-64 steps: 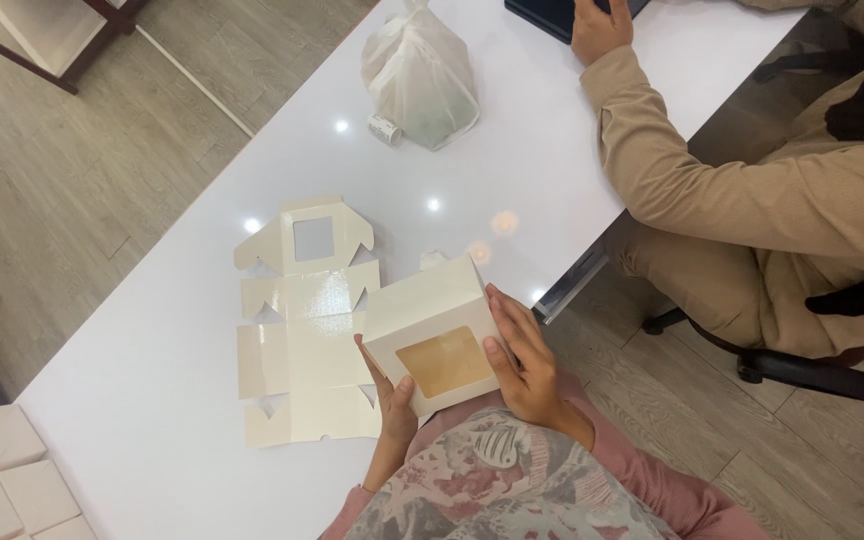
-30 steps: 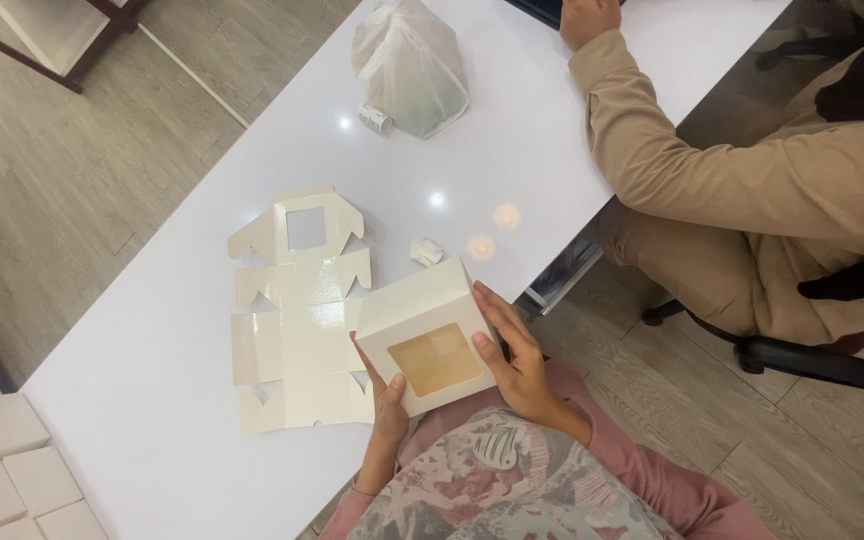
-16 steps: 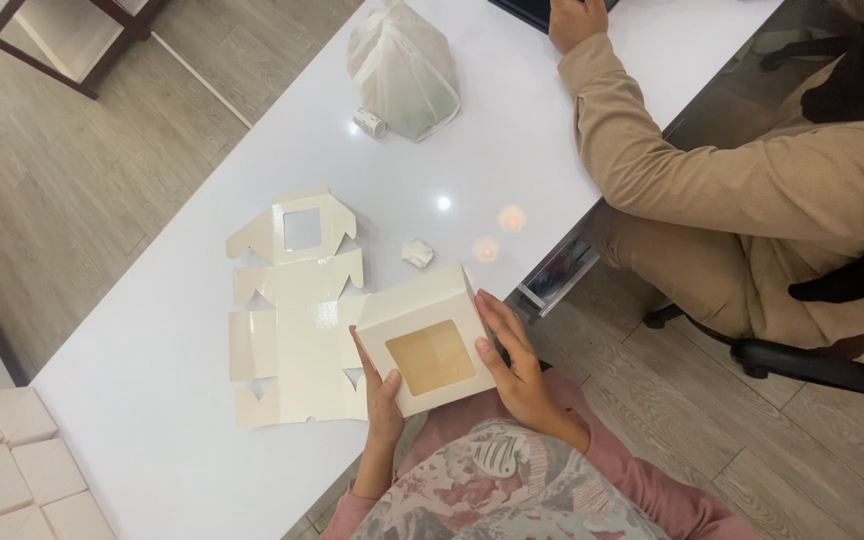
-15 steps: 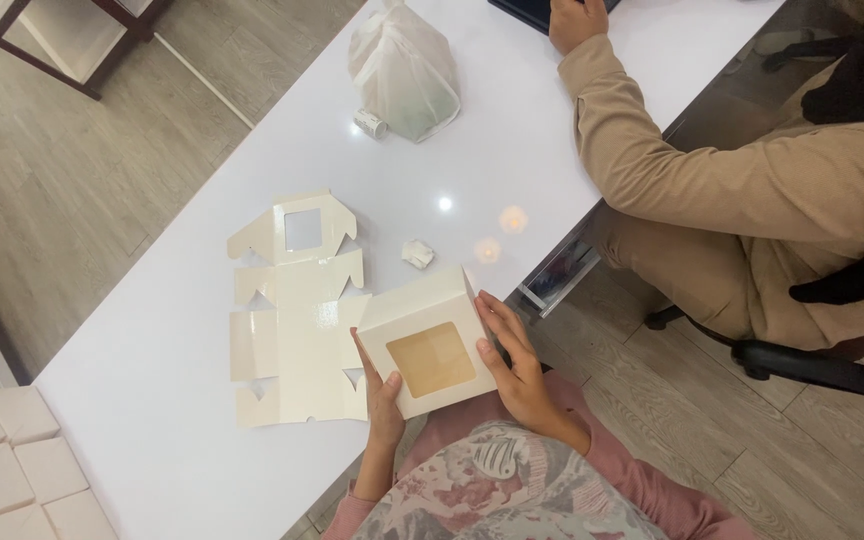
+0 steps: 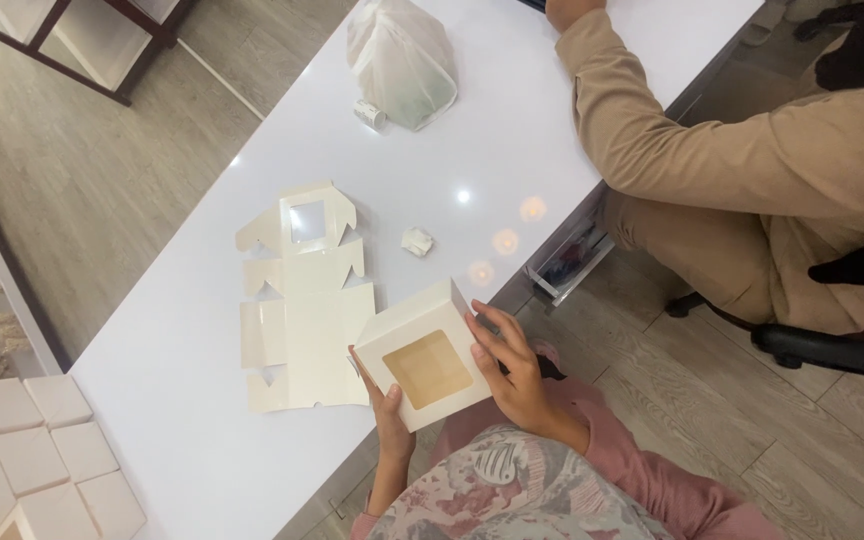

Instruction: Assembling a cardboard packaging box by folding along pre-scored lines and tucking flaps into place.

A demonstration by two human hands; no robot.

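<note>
Box: we hold a folded white window box [image 5: 422, 362] at the near edge of the tabletop [image 5: 512, 150], window facing up.
Left hand [image 5: 389, 418]: we grip the box's lower left side, fingers closed against it.
Right hand [image 5: 512, 368]: we press its right side, fingers curled on the edge.
Flat blanks: unfolded box cutouts [image 5: 297, 300] lie just left of the box.
Beyond: crumpled scrap [image 5: 417, 241], white plastic bag [image 5: 402, 60].
Neighbour: a tan sleeve [image 5: 672, 150] rests on the tabletop, well apart.

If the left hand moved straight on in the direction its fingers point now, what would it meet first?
The left hand already touches the folded window box; beyond it, probably the flat unfolded box blank, though depth is unclear.
</note>
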